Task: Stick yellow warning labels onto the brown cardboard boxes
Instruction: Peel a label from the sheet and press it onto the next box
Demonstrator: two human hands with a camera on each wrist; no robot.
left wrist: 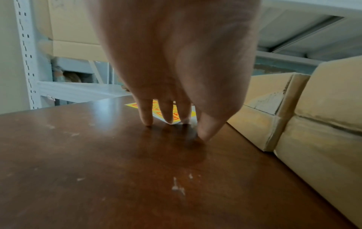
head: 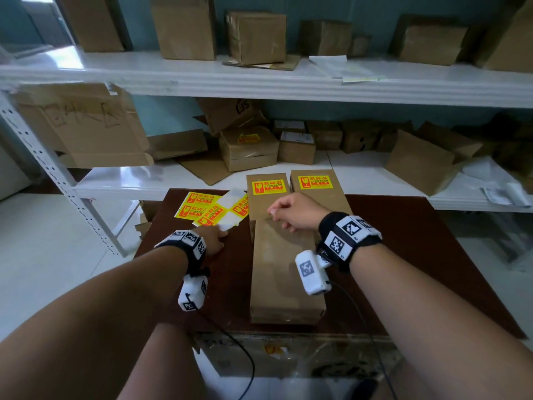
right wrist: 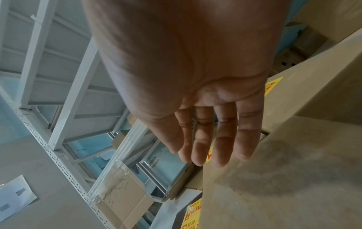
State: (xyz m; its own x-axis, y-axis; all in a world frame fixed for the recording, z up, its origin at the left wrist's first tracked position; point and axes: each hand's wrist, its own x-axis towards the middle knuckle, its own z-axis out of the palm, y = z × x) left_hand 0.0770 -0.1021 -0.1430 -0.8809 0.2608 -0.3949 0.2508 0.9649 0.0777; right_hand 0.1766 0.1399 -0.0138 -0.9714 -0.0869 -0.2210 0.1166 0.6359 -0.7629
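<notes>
On the brown table (head: pixel 403 255) a long unlabelled cardboard box (head: pixel 285 272) lies nearest me. Behind it lie two more long boxes, each with a yellow warning label (head: pixel 268 187) (head: pixel 314 181) at its far end. A sheet of yellow labels (head: pixel 207 207) lies at the left. My left hand (head: pixel 219 235) stands on straight fingertips (left wrist: pixel 147 119) on the table (left wrist: pixel 98 155), at the near edge of the label sheet (left wrist: pixel 135 105). My right hand (head: pixel 277 215) hovers over the near box's far end, fingers (right wrist: pixel 223 147) relaxed and holding nothing.
White metal shelving (head: pixel 259 79) behind the table holds many cardboard boxes (head: pixel 248 148) and loose papers. A flattened carton (head: pixel 83 125) hangs at the left upright. Black cables (head: pixel 239 350) trail from my wrists over the table's front edge.
</notes>
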